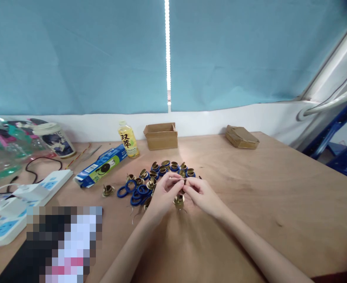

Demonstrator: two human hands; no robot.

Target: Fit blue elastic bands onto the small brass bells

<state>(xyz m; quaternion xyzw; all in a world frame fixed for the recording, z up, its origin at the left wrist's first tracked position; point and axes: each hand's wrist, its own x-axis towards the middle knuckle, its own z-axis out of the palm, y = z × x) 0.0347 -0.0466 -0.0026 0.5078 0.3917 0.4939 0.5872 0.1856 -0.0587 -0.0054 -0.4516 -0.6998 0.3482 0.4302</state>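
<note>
My left hand and my right hand meet fingertip to fingertip over the table, both closed in a pinch. Whatever lies between the fingertips is too small and covered to name. Just below them a brass-coloured metal fitting rests on the table. Behind and left of my hands lie several more brass-coloured fittings, some with blue rings around them. Loose blue rings sit in a pile left of my left hand. One fitting stands apart farther left.
Along the back stand a yellow drink bottle, an open cardboard box and a brown cardboard package. A blue carton, a printed cup and a white power strip occupy the left. A partly blurred-out dark object lies front left.
</note>
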